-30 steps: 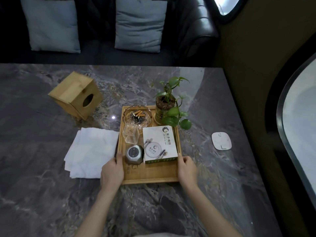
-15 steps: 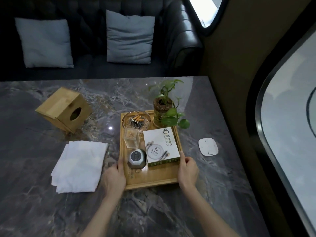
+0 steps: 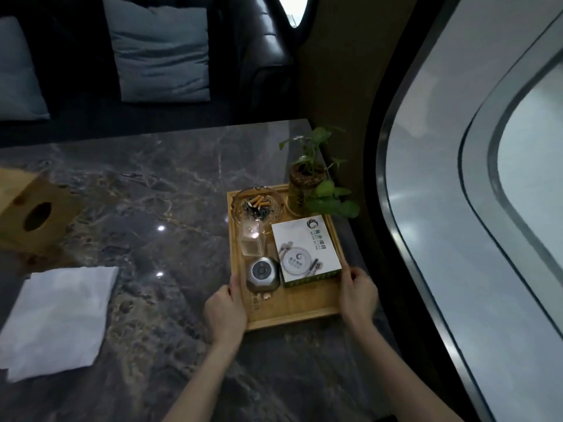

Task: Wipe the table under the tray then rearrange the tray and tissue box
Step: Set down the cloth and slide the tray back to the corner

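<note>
A wooden tray [image 3: 300, 312] sits at the right edge of the dark marble table [image 3: 158, 184]. It carries a glass ashtray with butts [image 3: 258, 205], a potted plant [image 3: 307, 184], a small glass [image 3: 252, 242], a white box [image 3: 306, 249] and a round metal device [image 3: 262, 273]. My left hand [image 3: 226, 312] grips the tray's left rim near the front. My right hand [image 3: 358, 295] grips its right rim. The wooden tissue box [image 3: 33, 214] lies tilted at the far left. A folded white cloth [image 3: 59, 318] lies flat on the table, left of the tray.
A dark leather sofa with grey cushions [image 3: 161, 53] stands behind the table. A brown wall and a large curved window [image 3: 475, 208] run close along the table's right edge, right beside the tray.
Both hands have carried the tray rightward to the table's right edge, over the spot where a small white pad lay. The gap between tray and cloth has widened. The view swung right.
</note>
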